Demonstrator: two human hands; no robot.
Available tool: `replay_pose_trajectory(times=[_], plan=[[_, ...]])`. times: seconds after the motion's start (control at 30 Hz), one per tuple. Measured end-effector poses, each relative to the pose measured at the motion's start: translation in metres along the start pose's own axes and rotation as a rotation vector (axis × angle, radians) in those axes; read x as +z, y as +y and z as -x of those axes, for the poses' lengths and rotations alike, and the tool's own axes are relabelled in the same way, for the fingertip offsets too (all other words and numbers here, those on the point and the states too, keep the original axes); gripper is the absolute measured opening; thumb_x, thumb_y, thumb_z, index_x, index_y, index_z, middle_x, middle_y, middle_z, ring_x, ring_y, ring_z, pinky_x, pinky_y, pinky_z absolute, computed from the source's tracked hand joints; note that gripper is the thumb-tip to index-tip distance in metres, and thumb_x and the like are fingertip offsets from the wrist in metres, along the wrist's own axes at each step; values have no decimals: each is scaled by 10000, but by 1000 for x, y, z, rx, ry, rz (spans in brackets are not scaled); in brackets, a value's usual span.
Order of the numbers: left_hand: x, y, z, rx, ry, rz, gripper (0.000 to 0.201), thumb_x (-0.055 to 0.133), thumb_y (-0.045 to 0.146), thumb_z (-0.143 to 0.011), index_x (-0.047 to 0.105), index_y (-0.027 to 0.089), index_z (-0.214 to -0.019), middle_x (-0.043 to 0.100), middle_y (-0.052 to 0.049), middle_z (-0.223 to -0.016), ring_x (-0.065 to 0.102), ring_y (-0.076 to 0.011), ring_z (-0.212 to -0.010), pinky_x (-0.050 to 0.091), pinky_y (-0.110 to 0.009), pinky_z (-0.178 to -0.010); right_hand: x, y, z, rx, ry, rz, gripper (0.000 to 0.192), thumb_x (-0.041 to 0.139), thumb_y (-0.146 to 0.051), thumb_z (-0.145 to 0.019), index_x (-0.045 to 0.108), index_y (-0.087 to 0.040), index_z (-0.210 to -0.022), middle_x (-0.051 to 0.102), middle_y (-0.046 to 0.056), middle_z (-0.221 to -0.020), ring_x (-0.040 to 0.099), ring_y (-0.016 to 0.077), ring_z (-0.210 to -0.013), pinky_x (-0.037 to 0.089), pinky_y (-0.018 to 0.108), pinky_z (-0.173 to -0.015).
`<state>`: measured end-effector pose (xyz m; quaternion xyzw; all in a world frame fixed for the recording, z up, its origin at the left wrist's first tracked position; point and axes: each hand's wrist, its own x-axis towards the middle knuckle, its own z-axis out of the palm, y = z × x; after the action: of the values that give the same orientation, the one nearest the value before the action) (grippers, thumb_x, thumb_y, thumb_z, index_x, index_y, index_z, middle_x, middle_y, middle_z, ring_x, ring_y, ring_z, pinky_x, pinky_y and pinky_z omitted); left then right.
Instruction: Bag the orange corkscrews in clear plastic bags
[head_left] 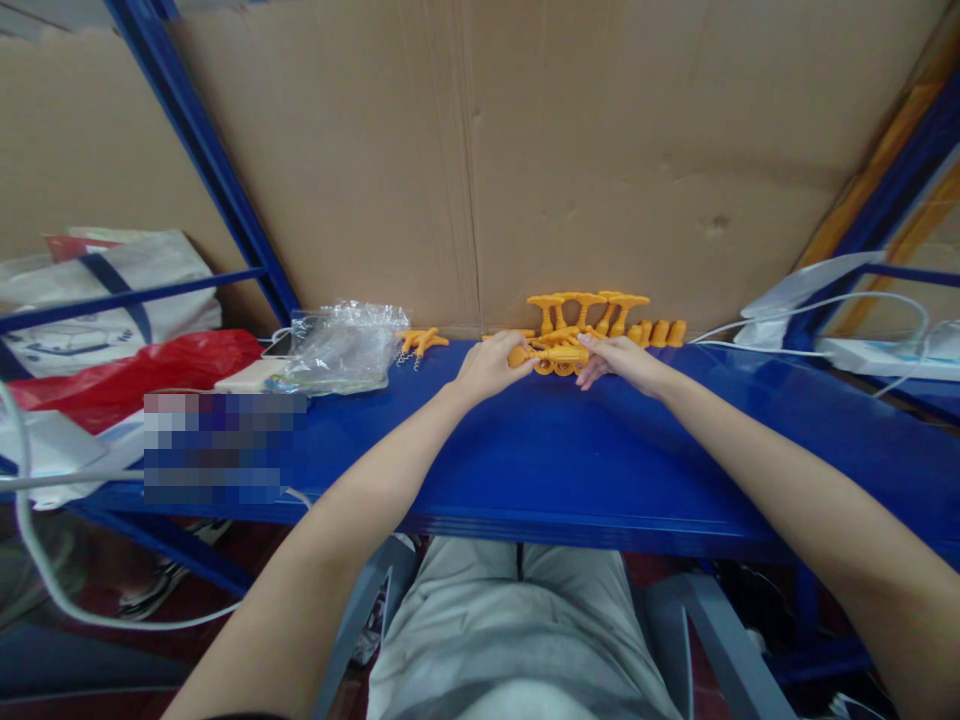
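Note:
Both hands meet at the far side of a blue shelf (pixel 570 460). My left hand (pixel 491 366) and my right hand (pixel 615 358) together grip an orange plastic assembly (pixel 556 355), one at each end. Right behind it lie several orange T-shaped parts (pixel 585 305) against the cardboard wall. A row of short orange caps (pixel 658 332) stands to their right. A small orange piece (pixel 421 342) with a metal chain lies apart to the left.
A crumpled clear plastic bag (pixel 346 345) lies left of the hands, next to a red bag (pixel 127 375) and a white bag (pixel 105 290). White cables and a power strip (pixel 870 352) sit at the right. A cardboard sheet (pixel 525 150) backs the shelf.

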<state>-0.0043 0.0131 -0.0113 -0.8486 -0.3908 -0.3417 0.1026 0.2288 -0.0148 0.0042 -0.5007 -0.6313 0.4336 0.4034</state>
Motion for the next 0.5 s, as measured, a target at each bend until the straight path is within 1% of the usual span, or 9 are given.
replay_pose_trajectory(times=[0.17,0.23,0.3,0.37,0.43,0.5], plan=[[1,-2,0,-2,-16,3,230,629,392,-865,646,195,-983,729,-73,-1020,682,-223,-950,530,-320,-815,3,-2,1,22,-2,-92,393,608,-478,-911,614,-159,-682,703,87,-583,678,161,-516,576,262,-560],[2,-2,0,-17,-42,13,258,613,401,-881,644,200,-1040,728,-74,-1058,683,-222,-972,530,-324,-834,2,-4,1,37,13,-149,329,610,-407,-925,638,-143,-731,703,83,-585,678,158,-521,586,263,-580],[1,-1,1,-32,-69,25,330,588,403,-901,611,213,-1170,708,-75,-1160,678,-218,-1012,527,-328,-867,-1,-5,0,72,68,-190,281,593,-351,-940,647,-133,-772,697,75,-573,672,151,-518,584,253,-583],[1,0,2,-45,-89,33,433,557,405,-921,526,233,-1317,670,-74,-1259,668,-215,-1055,522,-333,-894,-8,-8,-1,118,145,-223,253,577,-322,-950,632,-136,-788,690,71,-566,665,146,-511,575,243,-577],[0,-1,2,-67,-99,29,508,531,408,-934,439,238,-1404,658,-77,-1278,666,-223,-1070,521,-344,-901,-19,-10,0,148,226,-263,240,570,-311,-954,590,-157,-771,681,67,-561,660,144,-512,559,235,-568],[0,-3,2,-100,-98,17,524,517,404,-939,410,230,-1422,671,-83,-1247,668,-234,-1071,523,-355,-899,-32,-11,0,168,300,-308,249,553,-305,-963,535,-186,-745,669,56,-560,649,138,-511,536,223,-552]])
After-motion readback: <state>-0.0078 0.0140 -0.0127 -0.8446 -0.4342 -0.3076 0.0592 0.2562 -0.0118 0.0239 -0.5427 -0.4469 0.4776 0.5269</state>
